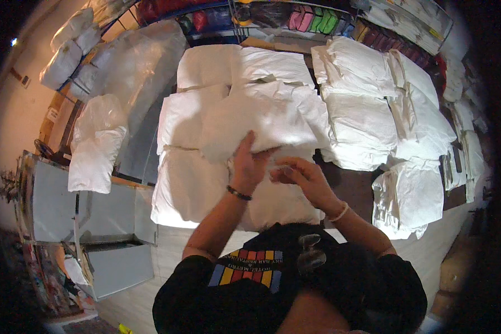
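Looks like the handling stage for the white bundle (261, 119) just past the loosely open left fingers (248, 143), right fingers (290, 162) curled (grip unclear), so next probably wants both hands.

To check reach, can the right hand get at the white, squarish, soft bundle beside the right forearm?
Probably yes: the white bundle lies largely uncovered, with brown surface between it and the right hand.

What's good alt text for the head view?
A person's bare left hand is at the near edge of a puffy white bundle, with the right hand close beside it. More white bundles lie around them in rows. Beyond, shelved packs include pink packs and green packs.
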{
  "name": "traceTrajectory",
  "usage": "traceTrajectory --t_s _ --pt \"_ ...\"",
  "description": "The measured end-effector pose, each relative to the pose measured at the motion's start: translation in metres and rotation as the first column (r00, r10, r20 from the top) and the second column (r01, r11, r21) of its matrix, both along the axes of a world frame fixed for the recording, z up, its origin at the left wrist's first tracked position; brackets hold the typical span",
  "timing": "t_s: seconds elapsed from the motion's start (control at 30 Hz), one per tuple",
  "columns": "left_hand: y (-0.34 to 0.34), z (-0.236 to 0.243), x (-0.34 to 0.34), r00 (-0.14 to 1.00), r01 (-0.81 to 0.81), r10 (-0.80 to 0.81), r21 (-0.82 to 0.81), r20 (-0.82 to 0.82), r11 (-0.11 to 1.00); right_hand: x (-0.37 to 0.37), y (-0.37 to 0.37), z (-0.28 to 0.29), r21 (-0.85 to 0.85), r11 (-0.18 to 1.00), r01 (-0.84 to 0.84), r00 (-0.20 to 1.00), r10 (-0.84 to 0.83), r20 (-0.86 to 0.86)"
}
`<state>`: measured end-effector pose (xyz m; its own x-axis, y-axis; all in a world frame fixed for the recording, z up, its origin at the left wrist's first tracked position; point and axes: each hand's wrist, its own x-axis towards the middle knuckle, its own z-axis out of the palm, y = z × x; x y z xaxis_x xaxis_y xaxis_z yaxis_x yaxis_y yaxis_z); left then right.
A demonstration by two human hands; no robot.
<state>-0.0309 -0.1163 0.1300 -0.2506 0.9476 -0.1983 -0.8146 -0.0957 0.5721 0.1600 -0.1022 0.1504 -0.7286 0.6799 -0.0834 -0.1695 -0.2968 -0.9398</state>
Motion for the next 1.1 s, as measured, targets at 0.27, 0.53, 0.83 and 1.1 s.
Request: traceTrajectory --t_s 0.27,0.53,0.83,1.1 --pt "0.123 0.148 -0.173 0.968 -0.067 0.154 0.387 -0.198 0.920 0.021 0.000 -0.066 0.603 0.505 -0.618 0.546 -0.276 0.791" --pt "0.255 0.115 -0.328 0.934 -0.144 0.270 0.447 -0.233 0.883 0.019 -0.020 -0.096 0.446 0.581 -0.681 0.368 -0.254 0.894" --pt "0.277 -0.194 -0.410 -0.509 -0.457 -0.316 -0.059 -0.801 0.887 0.021 -0.014 -0.106 0.448 0.569 -0.690 0.384 -0.237 0.892" --pt "0.267 -0.163 -0.438 -0.579 -0.383 -0.436 -0.242 -0.689 0.891 0.022 -0.009 -0.107 0.408 0.659 -0.631 0.432 -0.137 0.891"
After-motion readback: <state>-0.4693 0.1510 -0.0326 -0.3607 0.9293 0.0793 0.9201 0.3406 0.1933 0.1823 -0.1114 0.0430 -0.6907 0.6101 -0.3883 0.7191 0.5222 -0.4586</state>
